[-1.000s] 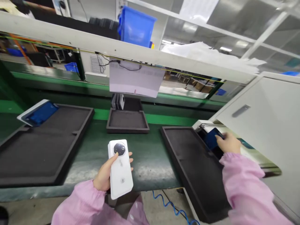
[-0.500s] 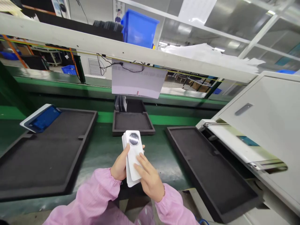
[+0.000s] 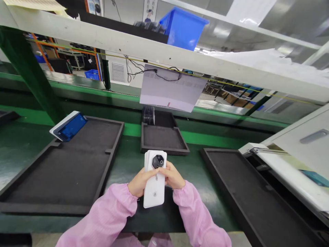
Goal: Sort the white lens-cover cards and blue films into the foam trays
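Both my hands hold a small stack of white phone back covers (image 3: pixel 154 183) upright over the green bench, close to my body. The front cover shows a dark round camera ring near its top. My left hand (image 3: pixel 140 181) grips the stack from the left side with the thumb across its face. My right hand (image 3: pixel 174 176) closes on its right edge. Pink sleeves cover both arms.
A large black foam tray (image 3: pixel 61 171) lies at left with a white and blue part (image 3: pixel 68 126) resting on its far corner. A small black tray (image 3: pixel 163 139) sits ahead, another long black tray (image 3: pixel 246 192) at right. A white machine (image 3: pixel 295 161) stands far right.
My right hand left the machine at right, came to the centre and joined the left hand on the white covers. A second cover now sits behind the first. The view shifted left.
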The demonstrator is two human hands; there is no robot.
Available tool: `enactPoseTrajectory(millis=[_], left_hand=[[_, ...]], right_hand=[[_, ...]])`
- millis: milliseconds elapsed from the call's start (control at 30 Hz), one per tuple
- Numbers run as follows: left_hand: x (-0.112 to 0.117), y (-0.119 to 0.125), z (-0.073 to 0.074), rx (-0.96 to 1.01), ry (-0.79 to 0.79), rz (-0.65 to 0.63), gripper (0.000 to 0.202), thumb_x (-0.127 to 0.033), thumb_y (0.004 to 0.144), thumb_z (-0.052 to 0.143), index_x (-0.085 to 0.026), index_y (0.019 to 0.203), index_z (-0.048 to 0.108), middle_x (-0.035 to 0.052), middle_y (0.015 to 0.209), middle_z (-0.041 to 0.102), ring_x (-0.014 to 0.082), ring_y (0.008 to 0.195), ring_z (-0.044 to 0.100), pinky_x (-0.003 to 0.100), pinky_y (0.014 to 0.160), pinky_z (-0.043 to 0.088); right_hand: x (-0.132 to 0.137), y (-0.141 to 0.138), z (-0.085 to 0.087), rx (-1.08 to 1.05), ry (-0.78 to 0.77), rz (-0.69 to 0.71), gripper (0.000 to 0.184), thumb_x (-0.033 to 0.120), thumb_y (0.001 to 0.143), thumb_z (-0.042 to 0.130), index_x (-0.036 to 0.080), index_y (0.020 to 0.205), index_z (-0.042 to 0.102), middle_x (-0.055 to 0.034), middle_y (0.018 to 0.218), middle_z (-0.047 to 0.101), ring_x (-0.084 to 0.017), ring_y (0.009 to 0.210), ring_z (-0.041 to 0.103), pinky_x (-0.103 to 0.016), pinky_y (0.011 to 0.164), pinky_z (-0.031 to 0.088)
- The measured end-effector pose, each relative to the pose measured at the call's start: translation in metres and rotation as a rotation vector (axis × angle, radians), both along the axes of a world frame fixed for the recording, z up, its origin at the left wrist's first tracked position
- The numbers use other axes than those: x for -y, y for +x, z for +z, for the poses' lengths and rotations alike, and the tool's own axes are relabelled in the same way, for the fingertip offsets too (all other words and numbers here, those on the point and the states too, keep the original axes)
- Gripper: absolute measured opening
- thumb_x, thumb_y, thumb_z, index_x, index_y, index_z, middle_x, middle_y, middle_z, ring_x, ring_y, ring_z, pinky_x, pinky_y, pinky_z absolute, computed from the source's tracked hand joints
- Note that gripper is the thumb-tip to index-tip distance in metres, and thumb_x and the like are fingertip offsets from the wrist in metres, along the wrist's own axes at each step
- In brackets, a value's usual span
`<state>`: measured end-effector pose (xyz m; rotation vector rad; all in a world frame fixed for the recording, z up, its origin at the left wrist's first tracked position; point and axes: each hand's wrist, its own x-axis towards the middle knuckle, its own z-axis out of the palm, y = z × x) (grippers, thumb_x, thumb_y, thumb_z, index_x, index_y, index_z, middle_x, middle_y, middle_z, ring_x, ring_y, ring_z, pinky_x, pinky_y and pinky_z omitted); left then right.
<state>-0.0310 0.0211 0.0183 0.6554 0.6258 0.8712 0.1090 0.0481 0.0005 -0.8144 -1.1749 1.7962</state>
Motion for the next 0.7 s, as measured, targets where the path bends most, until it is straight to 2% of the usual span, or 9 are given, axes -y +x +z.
enactPoseTrajectory(millis=[100,200,267,367,433,467,567,700], left_hand=[[-0.003,0.001,-0.007,-0.06,-0.07,-0.012,0.038,-0.03,0.075,0.068,-0.011,0.106,0.058,0.0094,0.074,0.071,0.0209,0.062,0.066,0.032,0.059,0.05],[-0.007,0.003,-0.011,0.026,-0.165,0.002,0.044,-0.041,0.078,0.062,-0.014,0.113,0.055,0.0079,0.076,0.071,0.0223,0.065,0.067,0.034,0.063,0.05],[-0.009,0.004,-0.012,0.123,-0.208,-0.034,0.048,-0.049,0.082,0.053,-0.012,0.112,0.057,0.0109,0.086,0.072,0.0251,0.08,0.067,0.036,0.075,0.049],[-0.007,0.004,-0.012,0.189,-0.257,-0.232,0.054,-0.053,0.085,0.043,-0.01,0.116,0.056,0.016,0.111,0.065,0.0333,0.107,0.058,0.044,0.084,0.046],[-0.004,0.005,-0.013,0.184,-0.261,-0.343,0.05,-0.047,0.087,0.043,-0.016,0.125,0.049,0.0166,0.122,0.059,0.0381,0.116,0.05,0.052,0.079,0.048],[-0.002,0.006,-0.013,0.164,-0.245,-0.353,0.047,-0.041,0.087,0.046,-0.019,0.129,0.044,0.0164,0.124,0.057,0.039,0.117,0.048,0.055,0.077,0.048],[0.003,0.009,-0.013,0.066,-0.151,-0.276,0.052,-0.022,0.084,0.055,-0.026,0.133,0.036,0.0147,0.127,0.054,0.0382,0.116,0.051,0.056,0.078,0.048],[0.008,0.015,-0.012,-0.03,-0.075,-0.223,0.044,-0.02,0.08,0.061,-0.022,0.122,0.047,0.0135,0.115,0.06,0.0357,0.109,0.056,0.053,0.076,0.051]], right_hand=[[-0.002,0.002,-0.01,-0.055,-0.031,0.003,0.034,0.038,0.061,0.075,0.014,0.075,0.054,0.0075,0.047,0.045,-0.002,0.032,0.029,-0.015,0.027,0.026],[-0.002,0.008,-0.016,-0.108,-0.082,-0.043,0.032,0.035,0.062,0.075,0.015,0.077,0.054,0.0073,0.047,0.048,-0.003,0.032,0.032,-0.015,0.027,0.027],[-0.004,0.015,-0.016,-0.136,-0.114,-0.096,0.03,0.031,0.063,0.075,0.016,0.079,0.054,0.0066,0.049,0.051,-0.004,0.032,0.036,-0.014,0.028,0.026],[-0.007,0.028,-0.012,-0.152,-0.136,-0.174,0.028,0.029,0.065,0.073,0.016,0.081,0.056,0.0043,0.054,0.057,-0.005,0.035,0.043,-0.015,0.03,0.029],[-0.008,0.034,-0.008,-0.159,-0.121,-0.222,0.029,0.028,0.064,0.073,0.015,0.085,0.058,0.0013,0.064,0.062,-0.008,0.044,0.052,-0.017,0.036,0.038],[-0.008,0.036,-0.006,-0.161,-0.107,-0.237,0.029,0.028,0.064,0.073,0.015,0.087,0.058,0.0003,0.068,0.064,-0.009,0.048,0.054,-0.017,0.04,0.041],[-0.006,0.039,-0.004,-0.138,-0.065,-0.249,0.028,0.028,0.068,0.071,0.016,0.09,0.059,0.0011,0.07,0.063,-0.008,0.049,0.053,-0.017,0.04,0.039],[-0.002,0.036,-0.005,-0.113,-0.019,-0.35,0.025,0.03,0.069,0.071,0.018,0.088,0.061,0.0007,0.073,0.063,-0.01,0.055,0.055,-0.019,0.047,0.043]])
